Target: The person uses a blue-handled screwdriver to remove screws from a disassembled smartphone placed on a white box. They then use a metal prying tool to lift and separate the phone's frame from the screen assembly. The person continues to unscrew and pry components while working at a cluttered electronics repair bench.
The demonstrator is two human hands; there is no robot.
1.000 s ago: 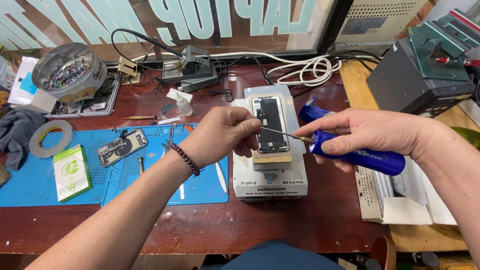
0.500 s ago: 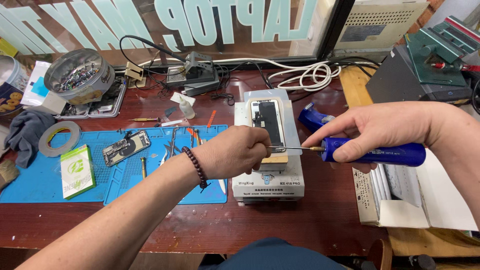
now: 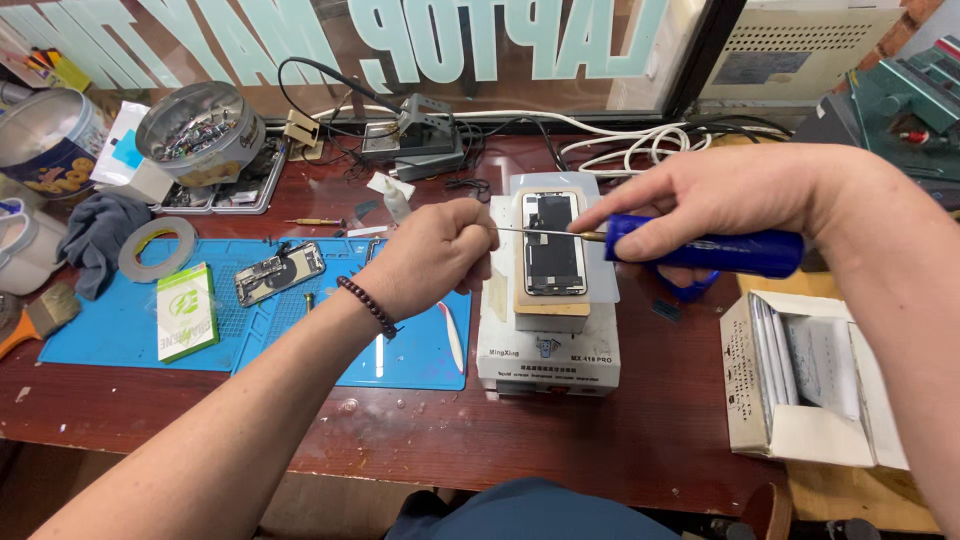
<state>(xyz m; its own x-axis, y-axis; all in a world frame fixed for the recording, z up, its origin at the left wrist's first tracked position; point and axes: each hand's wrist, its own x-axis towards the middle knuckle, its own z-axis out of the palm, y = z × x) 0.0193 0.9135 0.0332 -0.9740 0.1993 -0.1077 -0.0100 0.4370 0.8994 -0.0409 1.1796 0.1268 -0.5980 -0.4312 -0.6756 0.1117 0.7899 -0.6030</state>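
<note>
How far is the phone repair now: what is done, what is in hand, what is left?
Done: the phone screen lies on the white machine. In hand: the right hand holds a blue screwdriver, and the left hand pinches its thin shaft. Left: the opened phone body waits on the blue mat.

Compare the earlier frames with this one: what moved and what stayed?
The right hand raised the blue-handled screwdriver to nearly level; the left hand stays pinched at its thin metal tip. The phone screen on the white heating box stayed put.
</note>
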